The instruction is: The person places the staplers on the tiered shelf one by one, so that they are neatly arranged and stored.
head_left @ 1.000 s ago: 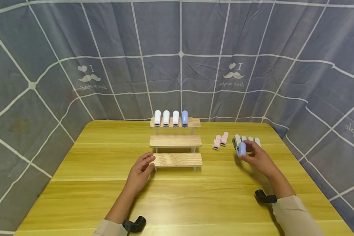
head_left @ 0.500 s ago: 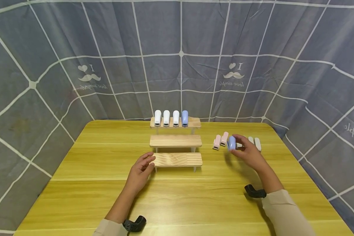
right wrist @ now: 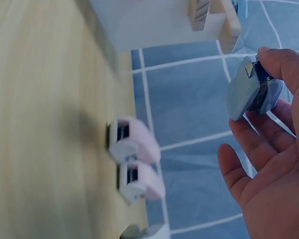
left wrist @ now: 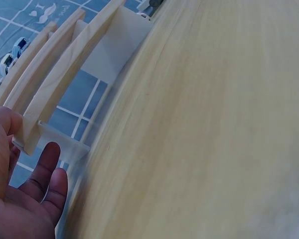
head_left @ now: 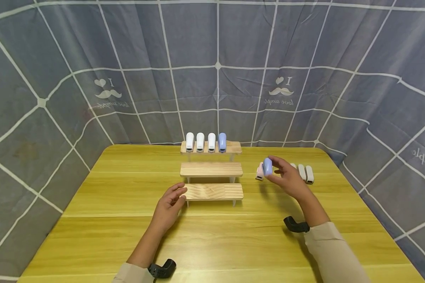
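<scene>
In the head view, my right hand (head_left: 288,179) holds a blue mini stapler (head_left: 267,166) between thumb and fingertips, above the table. The right wrist view shows the stapler (right wrist: 254,89) tilted, its metal end near the thumb. Behind it in the head view is a pink stapler (head_left: 260,171); in the right wrist view two pink staplers (right wrist: 134,139) stand below. My left hand (head_left: 168,208) grips the left end of the lowest board (head_left: 212,191) of a three-step wooden stand, thumb at its front corner. On the top board (head_left: 235,147) stand three white staplers (head_left: 200,142) and one blue stapler (head_left: 222,142).
Pale grey-white staplers (head_left: 305,173) stand in a row on the table right of my right hand, partly hidden by it. The middle board (head_left: 211,169) of the stand is bare. A grey checked curtain (head_left: 241,90) hangs behind the yellow wooden table (head_left: 219,236).
My right hand has carried the blue stapler left from the pale staplers to over the pink ones, raising it slightly. My left hand has stayed at the stand.
</scene>
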A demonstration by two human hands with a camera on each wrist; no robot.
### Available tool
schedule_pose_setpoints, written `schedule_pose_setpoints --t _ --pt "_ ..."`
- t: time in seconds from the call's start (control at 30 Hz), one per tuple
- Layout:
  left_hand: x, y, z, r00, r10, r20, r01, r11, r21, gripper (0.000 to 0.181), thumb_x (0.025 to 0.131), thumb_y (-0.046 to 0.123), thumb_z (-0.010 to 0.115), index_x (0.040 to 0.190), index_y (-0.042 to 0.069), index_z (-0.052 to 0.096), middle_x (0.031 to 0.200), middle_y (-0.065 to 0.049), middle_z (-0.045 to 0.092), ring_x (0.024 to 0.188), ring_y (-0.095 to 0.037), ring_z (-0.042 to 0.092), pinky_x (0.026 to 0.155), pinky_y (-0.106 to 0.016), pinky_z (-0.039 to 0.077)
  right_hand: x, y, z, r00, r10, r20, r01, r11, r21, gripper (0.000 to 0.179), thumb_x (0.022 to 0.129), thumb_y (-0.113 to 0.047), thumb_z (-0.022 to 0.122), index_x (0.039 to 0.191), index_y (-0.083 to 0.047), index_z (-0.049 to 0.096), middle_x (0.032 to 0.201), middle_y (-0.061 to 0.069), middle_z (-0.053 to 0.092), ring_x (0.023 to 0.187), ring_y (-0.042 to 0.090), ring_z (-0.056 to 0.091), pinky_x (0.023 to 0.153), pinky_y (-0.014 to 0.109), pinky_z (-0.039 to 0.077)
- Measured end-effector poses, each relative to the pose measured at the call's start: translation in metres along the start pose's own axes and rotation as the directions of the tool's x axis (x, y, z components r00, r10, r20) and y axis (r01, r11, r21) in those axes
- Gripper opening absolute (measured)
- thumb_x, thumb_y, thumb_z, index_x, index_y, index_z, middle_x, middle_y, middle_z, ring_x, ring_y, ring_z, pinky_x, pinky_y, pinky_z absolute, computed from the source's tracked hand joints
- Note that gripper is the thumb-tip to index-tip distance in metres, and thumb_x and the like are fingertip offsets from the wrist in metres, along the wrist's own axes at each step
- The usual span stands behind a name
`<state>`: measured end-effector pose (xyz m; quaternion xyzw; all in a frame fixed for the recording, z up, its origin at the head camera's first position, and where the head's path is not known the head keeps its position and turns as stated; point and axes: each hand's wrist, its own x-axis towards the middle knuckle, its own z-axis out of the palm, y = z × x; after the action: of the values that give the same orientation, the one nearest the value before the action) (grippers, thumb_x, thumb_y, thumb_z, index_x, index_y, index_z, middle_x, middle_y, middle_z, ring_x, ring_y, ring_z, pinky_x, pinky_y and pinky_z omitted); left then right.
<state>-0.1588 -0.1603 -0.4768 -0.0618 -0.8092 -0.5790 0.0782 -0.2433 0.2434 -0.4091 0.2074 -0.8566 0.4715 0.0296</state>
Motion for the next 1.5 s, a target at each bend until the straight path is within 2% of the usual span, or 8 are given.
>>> schedule_pose_setpoints --t 0.37,0.77,0.97,1.17,1.33,1.5 --pt "-0.001 0.001 0.001 1.0 0.003 -0.007 -0.003 1.0 -0.007 0.03 0.1 0.013 0.06 0.128 0.004 0.066 0.145 -0.001 0.051 0.126 -0.021 0.05 0.093 -0.035 0.046 0.018 -0.027 0.008 0.999 -0.052 0.007 0.052 0.999 0.01 0.066 0.094 -0.01 0.069 0.151 -0.001 0.036 0.144 0.021 0.046 0.132 0.037 0.043 0.103 0.056 0.036" --pt "-0.001 0.0 0.002 1.0 0.0 0.005 0.0 1.0 -0.015 0.03 0.101 0.014 0.06 0.128 0.004 0.066 0.144 0.001 0.051 0.128 -0.021 0.05 0.097 -0.037 0.045 0.042 -0.043 0.022 0.996 -0.092 0.008 0.092 0.996 0.005 0.065 0.093 -0.011 0.07 0.15 -0.003 0.039 0.145 0.018 0.047 0.133 0.035 0.045 0.104 0.054 0.036" --pt "-0.001 -0.001 0.002 1.0 0.018 -0.014 -0.018 1.0 0.001 0.03 0.1 0.013 0.06 0.127 0.004 0.067 0.144 -0.001 0.052 0.127 -0.023 0.051 0.094 -0.032 0.046 0.056 -0.051 0.031 0.992 -0.129 0.003 0.129 0.991 -0.042 0.064 0.093 -0.011 0.07 0.149 -0.001 0.04 0.142 0.018 0.051 0.131 0.034 0.047 0.105 0.052 0.036" --pt "-0.001 -0.001 0.001 0.999 0.037 -0.016 -0.038 0.999 -0.01 0.029 0.1 0.012 0.061 0.127 0.002 0.067 0.143 -0.004 0.053 0.127 -0.025 0.051 0.094 -0.032 0.046 0.069 -0.054 0.04 0.987 -0.158 -0.001 0.158 0.987 -0.01 0.064 0.094 -0.009 0.07 0.149 0.001 0.04 0.142 0.019 0.05 0.132 0.034 0.046 0.107 0.054 0.034" --pt "-0.002 -0.001 -0.001 0.999 0.029 -0.023 -0.03 1.0 -0.007 0.028 0.1 0.011 0.061 0.126 0.003 0.067 0.143 -0.003 0.053 0.127 -0.025 0.052 0.095 -0.034 0.046 0.08 -0.053 0.048 0.987 -0.163 0.013 0.162 0.986 0.033 0.064 0.094 -0.009 0.07 0.149 0.001 0.04 0.143 0.02 0.048 0.133 0.035 0.045 0.109 0.053 0.033" --pt "-0.001 -0.001 0.0 1.0 0.027 -0.013 -0.027 1.0 -0.014 0.029 0.1 0.013 0.061 0.127 0.003 0.067 0.144 -0.002 0.052 0.127 -0.026 0.051 0.097 -0.04 0.046 0.088 -0.053 0.052 0.992 -0.124 0.009 0.123 0.991 0.054 0.063 0.094 -0.01 0.07 0.149 -0.001 0.04 0.143 0.02 0.048 0.132 0.037 0.045 0.105 0.055 0.037"
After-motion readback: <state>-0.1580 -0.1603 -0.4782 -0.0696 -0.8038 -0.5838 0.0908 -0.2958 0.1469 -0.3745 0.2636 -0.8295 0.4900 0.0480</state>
